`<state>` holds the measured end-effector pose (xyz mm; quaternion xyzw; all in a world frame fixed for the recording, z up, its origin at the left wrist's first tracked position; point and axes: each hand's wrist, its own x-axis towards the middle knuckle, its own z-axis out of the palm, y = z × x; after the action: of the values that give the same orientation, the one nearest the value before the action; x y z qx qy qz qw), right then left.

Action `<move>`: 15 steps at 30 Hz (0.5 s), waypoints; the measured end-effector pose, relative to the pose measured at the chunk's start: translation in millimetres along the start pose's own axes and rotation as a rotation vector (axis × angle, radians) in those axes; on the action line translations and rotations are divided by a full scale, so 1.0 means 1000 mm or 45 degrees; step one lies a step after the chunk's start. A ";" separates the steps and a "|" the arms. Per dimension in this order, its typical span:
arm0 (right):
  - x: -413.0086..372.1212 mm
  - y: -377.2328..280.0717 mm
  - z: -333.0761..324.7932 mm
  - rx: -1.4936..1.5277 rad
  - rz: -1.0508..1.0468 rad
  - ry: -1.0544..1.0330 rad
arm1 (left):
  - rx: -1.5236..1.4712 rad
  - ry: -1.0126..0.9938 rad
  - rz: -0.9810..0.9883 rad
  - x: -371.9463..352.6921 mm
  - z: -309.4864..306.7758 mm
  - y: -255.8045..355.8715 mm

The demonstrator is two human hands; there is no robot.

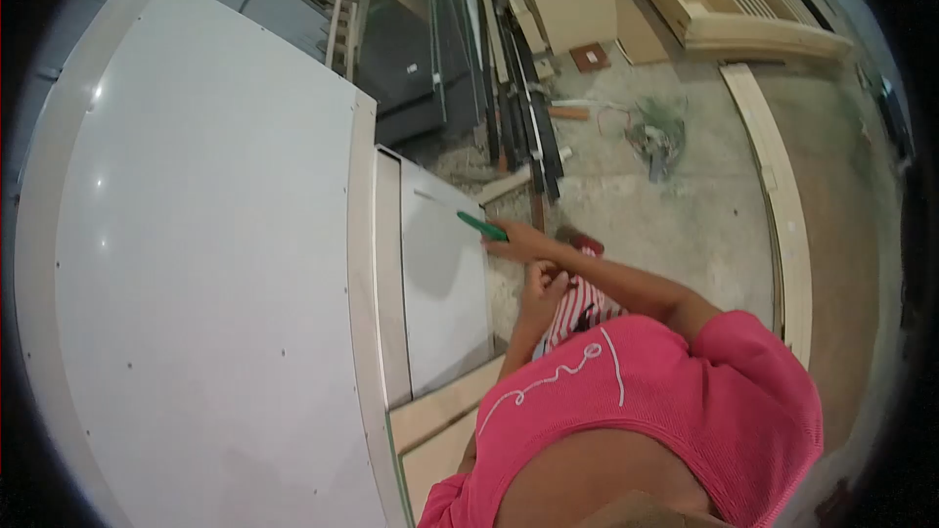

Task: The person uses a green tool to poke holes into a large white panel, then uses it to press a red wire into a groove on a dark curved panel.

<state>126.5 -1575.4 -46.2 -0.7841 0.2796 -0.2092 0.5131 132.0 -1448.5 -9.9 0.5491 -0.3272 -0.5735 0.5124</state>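
My right hand (520, 241) is closed around the green handle of a screwdriver-like tool (481, 226). The tool's thin shaft points left over a small white panel (445, 274). Just below my right wrist, my left hand (545, 284) has its fingers curled; what they hold, if anything, is too small to make out. Left of the small panel lies a large white panel (215, 235) with a pale wooden frame edge (363, 235) and small dark fastener dots.
Dark sheets (401, 59) and long dark strips lean at the top centre. Wooden boxes (572, 0) stand behind. A tangle of wires (657, 140) lies on the concrete floor (685, 235). A long pale board (778, 176) runs down the right side.
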 end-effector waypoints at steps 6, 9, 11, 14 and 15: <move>0.109 0.006 -0.031 0.348 0.189 -0.495 | 0.076 0.176 -0.019 0.108 -0.045 0.022; 0.166 0.019 -0.055 0.353 0.119 -0.631 | 0.257 0.226 -0.079 0.157 -0.058 0.068; 0.207 -0.002 -0.082 0.195 -0.037 -0.617 | 0.062 0.116 0.004 0.194 -0.069 0.076; 0.272 0.013 -0.095 0.102 -0.259 -0.507 | 0.240 0.181 0.092 0.237 -0.075 0.118; 0.287 0.001 -0.103 0.151 -0.245 -0.503 | 0.351 0.187 0.125 0.243 -0.077 0.139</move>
<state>279.5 -1833.9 4.3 -0.8014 0.0846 -0.1155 0.5808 268.9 -1700.3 35.0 0.6381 -0.3907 -0.4558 0.4822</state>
